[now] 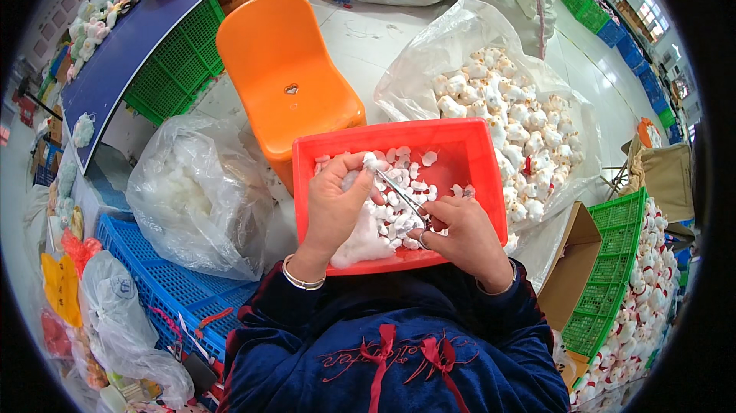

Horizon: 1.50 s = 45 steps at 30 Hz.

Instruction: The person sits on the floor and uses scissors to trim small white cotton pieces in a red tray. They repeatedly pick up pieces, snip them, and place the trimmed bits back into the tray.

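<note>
A red plastic tray (475, 154) rests on my lap and holds several small white toy pieces (399, 210) and a lump of white stuffing (360, 240). My left hand (333, 206) grips a small white toy piece (371, 161) at its fingertips, above the stuffing. My right hand (460, 233) holds metal tweezers (404, 197), whose tips reach up to the piece in my left hand. A bracelet circles my left wrist.
An orange plastic chair (287, 75) stands beyond the tray. A clear bag of small white plush toys (506, 118) lies at right, a clear bag of stuffing (192, 194) at left. Blue crate (165, 283) lower left, green crate of toys (621, 275) right, cardboard box (571, 275).
</note>
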Available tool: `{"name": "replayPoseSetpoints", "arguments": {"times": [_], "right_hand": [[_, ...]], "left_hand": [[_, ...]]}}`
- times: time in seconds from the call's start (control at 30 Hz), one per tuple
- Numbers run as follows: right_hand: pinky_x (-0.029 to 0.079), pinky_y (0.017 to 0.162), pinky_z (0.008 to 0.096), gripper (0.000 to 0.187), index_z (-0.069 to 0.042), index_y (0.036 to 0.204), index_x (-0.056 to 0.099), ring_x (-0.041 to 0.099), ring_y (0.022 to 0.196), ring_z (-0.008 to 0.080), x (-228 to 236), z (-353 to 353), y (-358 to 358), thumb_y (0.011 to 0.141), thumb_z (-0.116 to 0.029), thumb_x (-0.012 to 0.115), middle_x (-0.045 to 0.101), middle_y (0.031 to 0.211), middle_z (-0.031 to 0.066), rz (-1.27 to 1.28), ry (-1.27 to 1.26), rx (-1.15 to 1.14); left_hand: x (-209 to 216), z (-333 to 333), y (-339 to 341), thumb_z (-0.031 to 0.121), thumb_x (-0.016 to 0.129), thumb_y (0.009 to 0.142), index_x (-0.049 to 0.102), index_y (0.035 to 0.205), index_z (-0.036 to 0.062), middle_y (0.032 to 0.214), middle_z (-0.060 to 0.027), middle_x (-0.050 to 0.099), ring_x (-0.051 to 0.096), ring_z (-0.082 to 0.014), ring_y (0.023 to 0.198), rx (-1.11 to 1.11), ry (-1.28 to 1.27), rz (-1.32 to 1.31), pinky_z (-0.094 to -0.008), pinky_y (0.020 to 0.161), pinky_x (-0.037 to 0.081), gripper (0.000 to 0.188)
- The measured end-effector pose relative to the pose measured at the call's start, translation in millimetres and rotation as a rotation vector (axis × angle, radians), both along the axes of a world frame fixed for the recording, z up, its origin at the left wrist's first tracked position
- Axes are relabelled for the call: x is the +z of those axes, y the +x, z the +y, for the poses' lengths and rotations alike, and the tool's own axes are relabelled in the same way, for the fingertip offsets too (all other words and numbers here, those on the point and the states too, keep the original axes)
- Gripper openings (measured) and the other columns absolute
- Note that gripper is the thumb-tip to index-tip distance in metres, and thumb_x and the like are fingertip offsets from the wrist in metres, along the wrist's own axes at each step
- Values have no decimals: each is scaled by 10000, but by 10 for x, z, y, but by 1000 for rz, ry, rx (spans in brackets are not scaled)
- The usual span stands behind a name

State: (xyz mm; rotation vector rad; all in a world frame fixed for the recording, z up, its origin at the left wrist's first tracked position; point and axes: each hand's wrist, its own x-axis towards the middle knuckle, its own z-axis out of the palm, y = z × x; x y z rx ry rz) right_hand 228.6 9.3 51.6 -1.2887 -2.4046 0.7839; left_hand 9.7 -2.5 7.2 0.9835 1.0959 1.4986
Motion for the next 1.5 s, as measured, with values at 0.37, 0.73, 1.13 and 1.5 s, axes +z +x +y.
{"name": "replayPoseSetpoints", "arguments": {"times": [0.37,0.73,1.13,1.5], "right_hand": [[463,864,447,400,-54,1072,715,621,952,327,-22,-1,24,765,-283,833,669,930,133,-102,64,-16],[408,892,491,495,-70,1107,708,576,985,304,-72,-1,-22,716,-330,865,636,969,90,-10,200,-37],[426,695,395,305,-53,996,730,590,730,277,-152,23,3,743,-176,849,634,776,82,78,117,6],[418,804,413,373,-113,1090,723,592,950,268,164,101,216,747,-225,821,641,927,49,-209,226,72]], "left_hand": [[-156,77,-29,38,676,955,707,1106,-8,1029,-49,719,662,-96,904,51,107,263,-238,834,524,161],[-87,31,25,27,691,919,710,1054,-13,945,12,685,615,-41,858,126,9,89,-215,754,506,142],[-142,27,70,22,683,923,698,1073,-22,1070,-31,690,627,-82,940,5,24,136,-247,838,519,157],[-55,58,-235,80,699,935,722,1119,-26,1058,-48,704,640,-95,953,-273,-79,210,-246,856,512,214]]}}
